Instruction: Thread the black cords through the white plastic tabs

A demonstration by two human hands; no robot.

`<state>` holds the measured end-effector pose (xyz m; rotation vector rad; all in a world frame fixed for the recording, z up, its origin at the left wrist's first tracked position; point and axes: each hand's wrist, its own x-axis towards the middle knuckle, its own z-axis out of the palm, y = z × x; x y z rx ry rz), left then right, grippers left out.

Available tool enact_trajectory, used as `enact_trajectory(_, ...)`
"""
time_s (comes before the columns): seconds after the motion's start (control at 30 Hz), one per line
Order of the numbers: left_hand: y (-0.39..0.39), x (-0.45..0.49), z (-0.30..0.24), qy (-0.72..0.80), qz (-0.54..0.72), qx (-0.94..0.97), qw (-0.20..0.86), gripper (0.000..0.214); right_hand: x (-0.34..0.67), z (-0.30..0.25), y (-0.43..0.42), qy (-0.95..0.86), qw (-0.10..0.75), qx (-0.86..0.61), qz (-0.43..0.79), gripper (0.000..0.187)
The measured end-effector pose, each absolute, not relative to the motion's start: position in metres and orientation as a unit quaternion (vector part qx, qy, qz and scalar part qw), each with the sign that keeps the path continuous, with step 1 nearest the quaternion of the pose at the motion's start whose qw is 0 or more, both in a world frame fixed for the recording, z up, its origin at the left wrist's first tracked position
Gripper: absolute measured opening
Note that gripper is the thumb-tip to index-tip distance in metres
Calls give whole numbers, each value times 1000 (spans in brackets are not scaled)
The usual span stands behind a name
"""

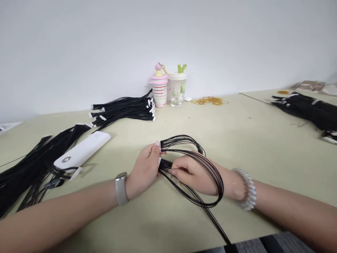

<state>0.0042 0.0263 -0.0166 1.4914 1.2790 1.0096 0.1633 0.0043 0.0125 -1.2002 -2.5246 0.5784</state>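
A black wire harness (pixel 218 177) with white connectors is held between my two hands above the table. My left hand (pixel 146 165) pinches its white connector ends, thumb on top. One white connector (pixel 159 162) shows just below the left thumb. Close by on the right, my right hand (pixel 193 174) has thumb and forefinger closed on the black wires near that connector. The wires loop up over the right wrist and back down, and some trail over the table's front edge. Part of the wires behind the right hand is hidden.
Bundles of black wire harnesses lie at the left (pixel 34 161), back left (pixel 123 110) and far right (pixel 313 109). A white oblong device (pixel 83 149) rests on the left bundle. Near the wall stand a pink-lidded cup (pixel 159 91), a clear cup (pixel 177 89) and rubber bands (pixel 210 101).
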Motion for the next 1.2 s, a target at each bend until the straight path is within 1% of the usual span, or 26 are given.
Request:
enact_trajectory(0.1, 26, 3, -15, 516, 403, 612, 444, 32, 165, 16, 5, -886, 138, -411, 164, 20)
enact_trajectory(0.23, 27, 3, -15, 515, 398, 615, 445, 33, 168, 18, 5, -897, 125, -404, 131, 26)
enact_trajectory(0.5, 27, 4, -16, 519, 391, 616, 444, 37, 168, 14, 5, -903, 142, -403, 50, 25)
enact_trajectory(0.7, 27, 3, -15, 522, 389, 622, 436, 36, 168, 16, 2, -898, 126, -403, 127, 25)
enact_trajectory(0.8, 27, 3, -14, 525, 389, 620, 435, 37, 166, 16, 2, -899, 126, -402, 122, 25)
enact_trajectory(0.97, 27, 4, -13, 525, 388, 624, 429, 40, 161, 16, 0, -897, 117, -416, 94, 19)
enact_trajectory(1.1, 26, 4, -14, 531, 386, 610, 443, 42, 178, 29, 7, -894, 89, -423, 117, 19)
enact_trajectory(1.13, 26, 4, -14, 534, 386, 604, 448, 43, 187, 34, 11, -889, 92, -430, 129, 18)
enact_trajectory(1.17, 26, 4, -14, 537, 386, 598, 452, 43, 196, 40, 16, -872, 123, -456, 127, 17)
enact_trajectory(1.2, 25, 4, -14, 540, 386, 595, 454, 43, 206, 45, 22, -837, 193, -501, 108, 17)
